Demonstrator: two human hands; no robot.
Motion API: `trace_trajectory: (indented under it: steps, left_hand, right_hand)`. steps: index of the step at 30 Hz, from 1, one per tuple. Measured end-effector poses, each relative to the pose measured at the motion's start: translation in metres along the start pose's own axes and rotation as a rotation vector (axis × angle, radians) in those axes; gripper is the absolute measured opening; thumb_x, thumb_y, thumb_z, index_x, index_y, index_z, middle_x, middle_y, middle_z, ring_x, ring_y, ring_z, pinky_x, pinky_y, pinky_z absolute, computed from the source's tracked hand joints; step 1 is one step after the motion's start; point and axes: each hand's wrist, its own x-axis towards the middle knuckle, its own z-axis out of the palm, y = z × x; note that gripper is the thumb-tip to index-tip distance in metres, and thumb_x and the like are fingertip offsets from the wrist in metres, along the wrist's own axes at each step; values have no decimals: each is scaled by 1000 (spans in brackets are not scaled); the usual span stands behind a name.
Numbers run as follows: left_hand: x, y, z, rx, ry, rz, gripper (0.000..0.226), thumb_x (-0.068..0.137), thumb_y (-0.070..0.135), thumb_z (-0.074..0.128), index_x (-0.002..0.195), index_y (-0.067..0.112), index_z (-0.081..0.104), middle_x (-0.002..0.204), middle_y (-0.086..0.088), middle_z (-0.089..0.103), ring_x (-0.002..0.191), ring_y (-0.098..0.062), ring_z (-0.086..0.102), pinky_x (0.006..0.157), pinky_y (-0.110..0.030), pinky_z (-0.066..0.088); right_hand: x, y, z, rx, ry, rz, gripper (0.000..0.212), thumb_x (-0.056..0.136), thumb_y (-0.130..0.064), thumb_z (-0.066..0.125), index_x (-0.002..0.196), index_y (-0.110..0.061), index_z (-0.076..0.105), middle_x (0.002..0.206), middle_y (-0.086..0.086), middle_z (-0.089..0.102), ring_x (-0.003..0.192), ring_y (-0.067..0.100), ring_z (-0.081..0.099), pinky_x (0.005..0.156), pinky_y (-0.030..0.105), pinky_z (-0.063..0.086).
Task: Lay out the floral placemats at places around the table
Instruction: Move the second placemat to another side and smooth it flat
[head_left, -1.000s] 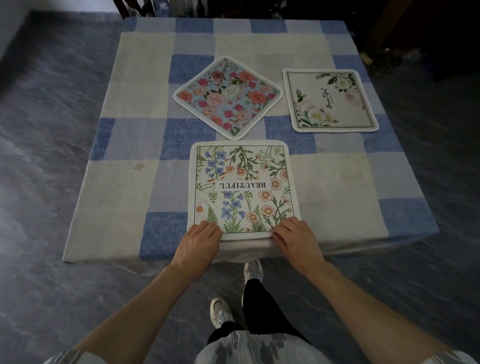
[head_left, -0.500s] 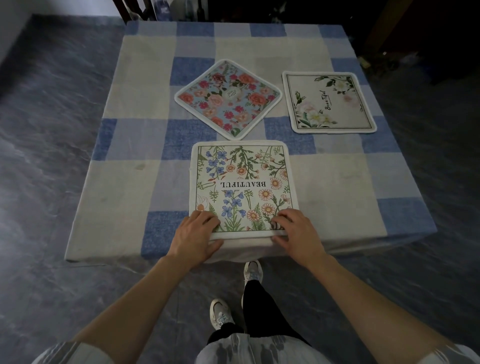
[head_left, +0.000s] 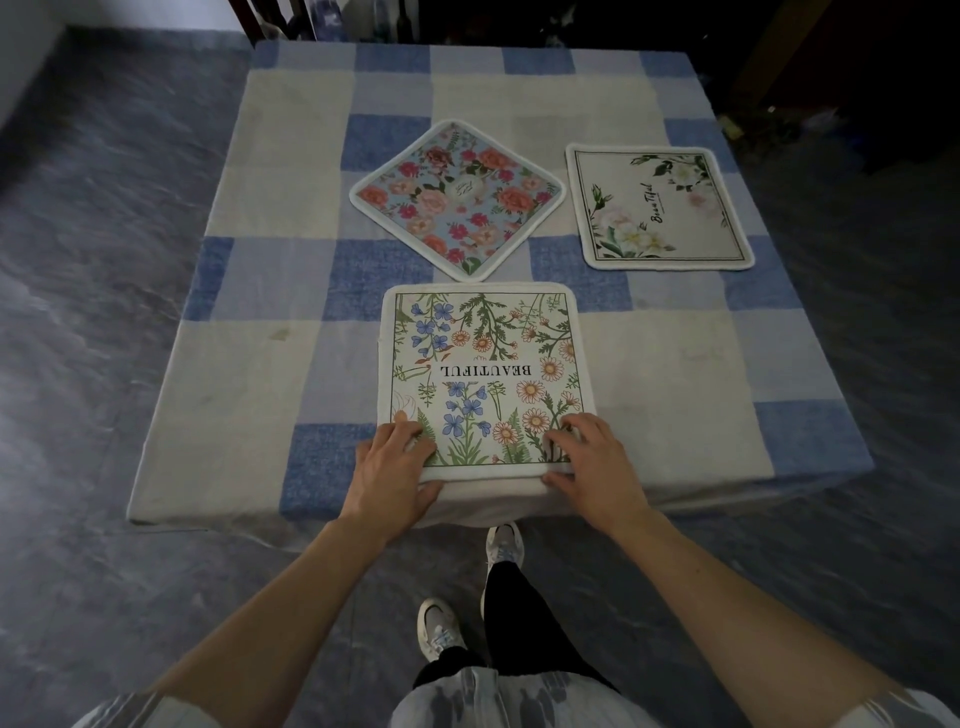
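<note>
Both hands pinch the near corners, left hand (head_left: 392, 467) and right hand (head_left: 597, 462), of the white, square, cloth wildflower placemat (head_left: 483, 364), which lies flat at the near edge of the blue-and-cream checked tablecloth (head_left: 249, 384). Best to shift both corners evenly, keeping its sides parallel to that edge. Its lettering reads upside down to the person; being nearly square, it has no clear long axis.

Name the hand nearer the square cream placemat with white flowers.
Right. The right hand rests nearside of the cream placemat, slightly left of it; the left hand lies farther left.
</note>
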Motion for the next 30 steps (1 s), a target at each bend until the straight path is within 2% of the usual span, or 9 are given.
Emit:
trace_trajectory:
  steps: [7,11,15,21,25,30]
  left_hand:
    - [-2,8,7,-30,17,-16,41,79,40,73,114,21,63,136,-5,47,128,-27,40,103,-52,39]
    - [-3,1,7,-77,25,-12,39,77,35,76,111,20,64,135,-5,48,126,-27,41,101,-51,40]
    - [1,-6,2,-152,44,-84,44,72,33,79,111,18,64,135,-5,47,123,-26,40,101,-50,41]
    - [3,2,3,-134,33,-92,45,73,34,78,112,21,60,129,1,45,119,-21,40,98,-48,42]
    - [1,8,4,-113,41,-76,45,74,35,78,112,20,60,127,1,46,117,-21,42,96,-49,43]
    - [-1,0,4,-120,52,-78,45,73,31,79,112,19,61,131,-2,46,119,-24,42,98,-49,42]
  right_hand:
    - [2,11,-6,29,-15,23,56,73,-30,80,124,-19,61,132,7,51,126,28,43,99,48,45]
    - [2,5,-3,32,-22,35,53,73,-35,79,122,-23,62,132,3,52,126,25,43,97,46,43]
    - [-7,-3,5,17,48,33,44,76,-33,78,116,-23,65,124,1,57,121,24,47,94,45,44]
    - [-6,0,2,40,44,39,43,76,-30,79,116,-21,66,125,0,58,123,23,47,98,45,43]
    - [-5,6,-2,52,24,53,44,75,-30,80,116,-21,66,127,0,57,124,23,46,99,47,43]
    - [-10,2,5,63,45,44,41,76,-32,79,114,-23,67,126,-2,57,122,21,46,96,43,42]
